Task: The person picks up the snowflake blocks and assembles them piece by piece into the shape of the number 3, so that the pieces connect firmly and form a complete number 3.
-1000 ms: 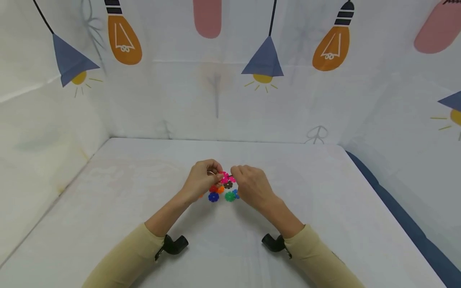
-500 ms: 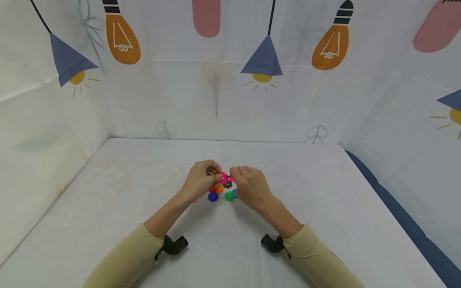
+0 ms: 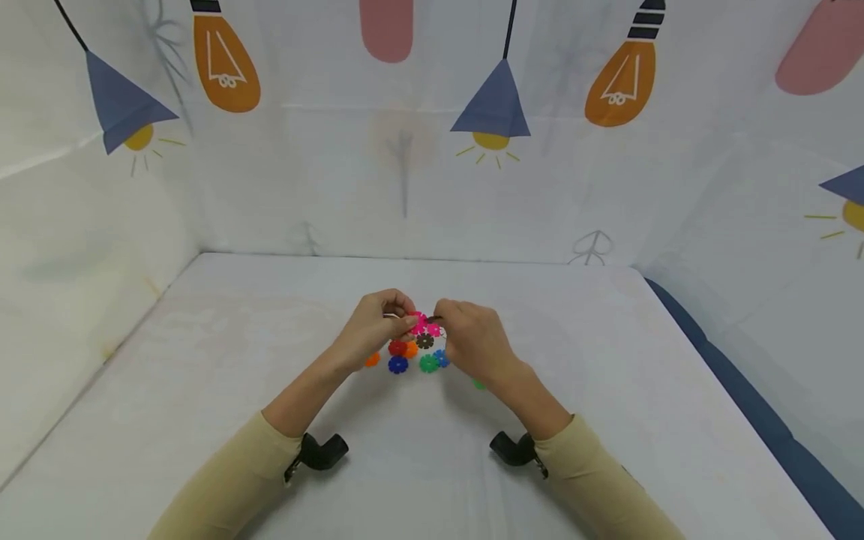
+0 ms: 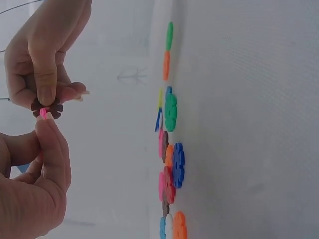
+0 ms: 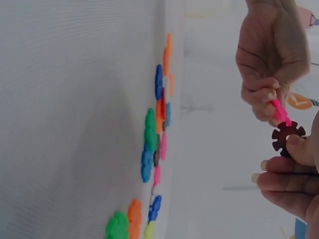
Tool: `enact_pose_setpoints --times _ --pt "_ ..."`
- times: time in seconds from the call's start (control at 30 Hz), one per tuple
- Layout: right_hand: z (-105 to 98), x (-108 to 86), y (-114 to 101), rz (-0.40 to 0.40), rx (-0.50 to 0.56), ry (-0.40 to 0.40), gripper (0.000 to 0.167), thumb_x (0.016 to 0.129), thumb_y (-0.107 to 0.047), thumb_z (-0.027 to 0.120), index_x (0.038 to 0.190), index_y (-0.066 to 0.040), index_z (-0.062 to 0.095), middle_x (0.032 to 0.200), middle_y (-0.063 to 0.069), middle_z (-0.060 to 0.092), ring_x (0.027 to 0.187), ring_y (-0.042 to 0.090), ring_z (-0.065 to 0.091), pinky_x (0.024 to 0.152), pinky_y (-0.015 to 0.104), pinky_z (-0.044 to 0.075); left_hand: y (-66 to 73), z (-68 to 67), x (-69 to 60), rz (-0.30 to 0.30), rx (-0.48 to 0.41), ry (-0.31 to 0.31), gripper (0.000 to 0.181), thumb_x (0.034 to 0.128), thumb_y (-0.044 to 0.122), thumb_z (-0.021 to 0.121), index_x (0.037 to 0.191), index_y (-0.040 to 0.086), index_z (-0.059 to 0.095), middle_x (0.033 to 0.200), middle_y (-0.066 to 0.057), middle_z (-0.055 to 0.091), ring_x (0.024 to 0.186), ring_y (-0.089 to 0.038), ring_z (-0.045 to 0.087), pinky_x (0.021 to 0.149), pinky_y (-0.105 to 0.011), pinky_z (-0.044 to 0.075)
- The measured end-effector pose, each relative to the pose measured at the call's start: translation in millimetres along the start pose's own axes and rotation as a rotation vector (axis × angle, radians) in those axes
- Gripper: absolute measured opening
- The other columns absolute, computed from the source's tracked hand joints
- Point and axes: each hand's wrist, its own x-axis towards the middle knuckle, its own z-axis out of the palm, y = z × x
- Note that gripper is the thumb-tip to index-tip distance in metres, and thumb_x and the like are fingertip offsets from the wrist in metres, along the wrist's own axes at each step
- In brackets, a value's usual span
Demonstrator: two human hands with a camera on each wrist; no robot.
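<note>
White fabric backdrop [image 3: 344, 187] behind us, printed with orange bulbs and blue lamps, and a plain white tabletop [image 3: 202, 390] below it. From the head camera we've got both khaki sleeves [image 3: 229, 476] reaching in, and the left hand [image 3: 374, 328] has thumb and fingers clamped on a hot-pink plastic notched disc [image 3: 419, 323] held above the table. The right hand [image 3: 478, 337] meets it, pinching a dark brown plastic notched disc [image 3: 433, 320]. Under them sit more discs, including a red one [image 3: 397, 347], a dark blue one [image 3: 398, 365] and a green one [image 3: 429, 364]. Over on the left wrist view, we see the pink piece edge-on in the left fingertips, right up against the brown one, with the right thumb pressed on the brown face. On the right wrist view, pink meets brown at the rim; we can't tell how deep they're slotted. A couple of the right fingers stick out straight.
</note>
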Motion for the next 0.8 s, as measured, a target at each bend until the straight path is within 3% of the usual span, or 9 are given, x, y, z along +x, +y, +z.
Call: enact_pose_setpoints --times 0.2,0.27,0.43,0.63,0.8 --pt "-10 6.2 3 0.079 0.128 -0.054 0.008 0.091 -0.002 0.068 0.088 -0.006 0.063 0.076 0.003 0.071 0.062 0.014 0.065 0.062 0.02 0.055 0.7 -5.8 2.2 -0.06 -0.106 -0.05 0.025 0.0958 0.02 0.067 0.114 0.004 0.061 0.099 -0.007 0.066 0.09 -0.029 0.069 0.09 -0.042 0.058" --pt "-13 7.8 4 0.113 0.207 -0.061 0.007 0.092 -0.002 0.067 0.088 -0.005 0.063 0.075 0.004 0.07 0.061 0.013 0.063 0.063 0.02 0.056 0.8 -7.0 2.3 -0.092 -0.145 -0.064 0.028 0.0961 0.022 0.066 0.117 0.005 0.061 0.101 -0.005 0.067 0.093 -0.024 0.069 0.093 -0.037 0.058" --pt "-17 10.5 5 0.156 0.351 -0.054 0.005 0.094 -0.001 0.064 0.089 -0.003 0.063 0.074 0.005 0.067 0.059 0.011 0.055 0.062 0.018 0.054 1.5 -8.0 2.2 -0.136 -0.257 -0.101 0.032 0.0976 0.019 0.063 0.122 -0.001 0.058 0.103 -0.003 0.065 0.091 -0.015 0.067 0.084 -0.021 0.057" --pt "-19 10.8 7 0.15 0.404 -0.046 0.003 0.094 0.0 0.064 0.091 -0.001 0.066 0.081 0.008 0.071 0.063 0.015 0.061 0.066 0.02 0.056 1.9 -8.5 2.9 -0.12 -0.337 -0.145 0.032 0.0985 0.013 0.061 0.122 -0.007 0.055 0.097 -0.003 0.065 0.08 -0.012 0.07 0.077 -0.019 0.058" --pt "-20 9.0 6 0.165 0.415 -0.049 0.004 0.093 -0.002 0.066 0.092 0.001 0.068 0.084 0.008 0.072 0.07 0.018 0.066 0.07 0.023 0.058 -0.5 -8.8 3.2 -0.141 -0.379 -0.186 0.022 0.0987 0.013 0.06 0.114 -0.002 0.06 0.095 -0.001 0.066 0.081 -0.011 0.068 0.08 -0.02 0.058"
